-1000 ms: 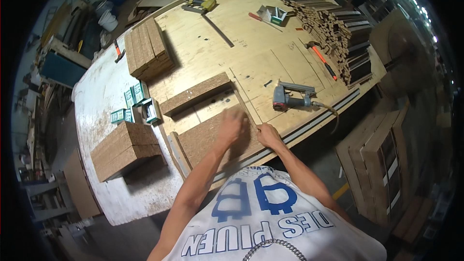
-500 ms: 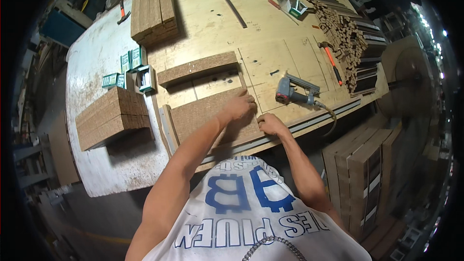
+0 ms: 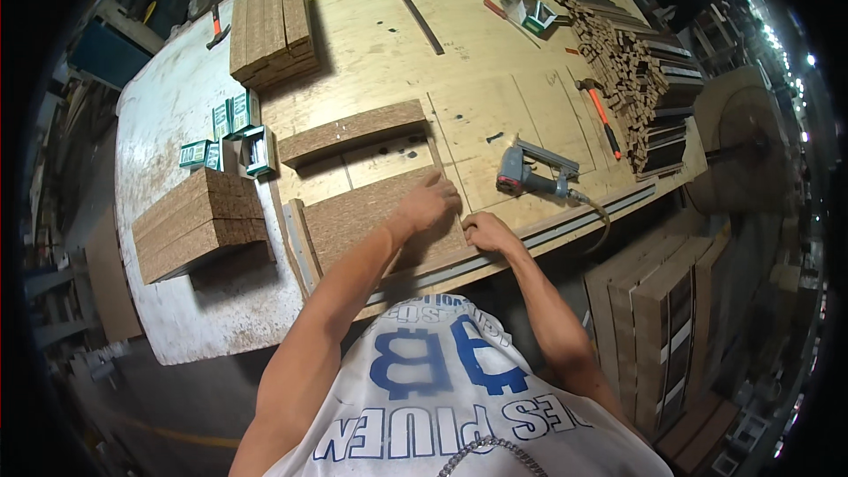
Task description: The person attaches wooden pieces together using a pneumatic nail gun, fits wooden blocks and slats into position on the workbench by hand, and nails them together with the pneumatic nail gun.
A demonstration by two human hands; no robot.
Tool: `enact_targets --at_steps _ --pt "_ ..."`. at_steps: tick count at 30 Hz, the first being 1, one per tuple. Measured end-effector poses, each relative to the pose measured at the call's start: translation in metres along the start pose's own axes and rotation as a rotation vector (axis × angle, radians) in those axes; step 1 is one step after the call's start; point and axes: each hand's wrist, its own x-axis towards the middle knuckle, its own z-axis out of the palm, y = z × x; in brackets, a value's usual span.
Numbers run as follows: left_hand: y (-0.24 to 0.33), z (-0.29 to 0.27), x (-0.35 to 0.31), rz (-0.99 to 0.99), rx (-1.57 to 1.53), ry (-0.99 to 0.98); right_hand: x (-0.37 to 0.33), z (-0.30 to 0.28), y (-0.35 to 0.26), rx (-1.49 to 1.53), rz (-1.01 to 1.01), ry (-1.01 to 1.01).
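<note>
The left hand [image 3: 430,203] lies flat, fingers spread, pressing on the top right corner of a brown chipboard panel [image 3: 362,216] that rests on the plywood bench [image 3: 495,97] near its front edge. The right hand [image 3: 484,231] sits just beside it at the panel's right end, fingers curled against the edge; whether it pinches the board or only pushes on it, I cannot tell.

The panel looks stiff, rough-faced and fairly light, so it should slide flat without bending; its crumbly corners are probably the weak spot, and the long edges seem the safer hold.

Just beyond the left fingertips lies a 2nd chipboard strip [image 3: 352,131], with bare plywood between. To the right of the hands, near but apart, lies a nail gun [image 3: 530,175] with its hose trailing off the bench. Left of the grip stand small green boxes [image 3: 231,137] and a stack of boards [image 3: 199,221]; another stack [image 3: 269,28] sits farther away. A pile of thin slats [image 3: 632,79] and an orange-handled hammer [image 3: 601,115] lie far right.
</note>
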Motion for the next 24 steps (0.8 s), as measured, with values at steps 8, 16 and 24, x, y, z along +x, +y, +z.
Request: enact_targets --at_steps 8,16,24 --pt "0.009 0.01 0.013 -0.07 -0.048 -0.079 -0.001 0.01 -0.003 -0.357 -0.188 0.079" --pt "-0.001 0.019 -0.012 -0.035 0.005 -0.013 -0.017 0.022 -0.051 -0.276 -0.035 0.254" --pt "0.005 0.011 -0.004 -0.032 -0.021 -0.067 -0.017 0.036 -0.037 -0.301 -0.096 0.345"
